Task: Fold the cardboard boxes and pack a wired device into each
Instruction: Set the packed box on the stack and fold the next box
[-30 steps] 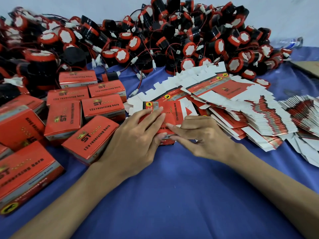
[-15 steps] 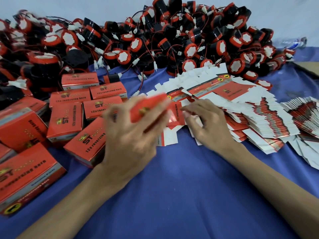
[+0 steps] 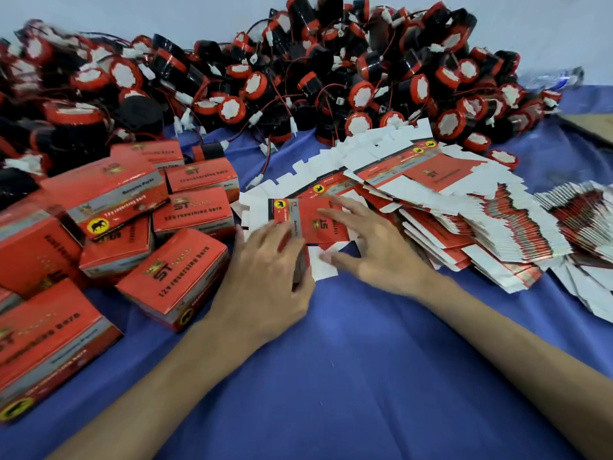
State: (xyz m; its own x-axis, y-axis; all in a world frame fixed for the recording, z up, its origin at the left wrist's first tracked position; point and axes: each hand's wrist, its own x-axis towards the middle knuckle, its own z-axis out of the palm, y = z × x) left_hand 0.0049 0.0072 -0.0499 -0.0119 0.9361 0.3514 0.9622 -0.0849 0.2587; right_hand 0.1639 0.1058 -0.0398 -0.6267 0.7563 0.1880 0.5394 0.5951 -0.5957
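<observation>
- Lying on the blue-covered worktop (image 3: 365, 376), near its middle, one flat carton (image 3: 318, 224) is recorded: red printed face up, white flaps showing at its near and left edges, a yellow round emblem at its far-left corner.
- Left hand (image 3: 265, 280): placed over the near-left part of the flat carton; a red flap is seen pinched between thumb and forefinger. The fingers are blurred by motion.
- Right hand (image 3: 381, 257): held wide, fingers spread and nearly straight. The fingertips are laid on the red face of the flat carton, and the thumb is rested on a white flap at its near edge.
- Heap of wired devices (image 3: 298, 78): black bodies with red rims and white round faces, red and black leads with white plugs, piled across the far side of the worktop against a pale wall.
- Folded boxes (image 3: 179, 270): red, closed, printed "12v reversing horn", grouped at the left, some tilted or stacked on one another; the nearest is just beside the left hand.
- Stack of unfolded cartons (image 3: 464, 207): fanned out to the right of the hands, the flat carton lying at its left end.
- Second fanned stack (image 3: 583, 210): set at the far right edge, partly cut off by the frame.
</observation>
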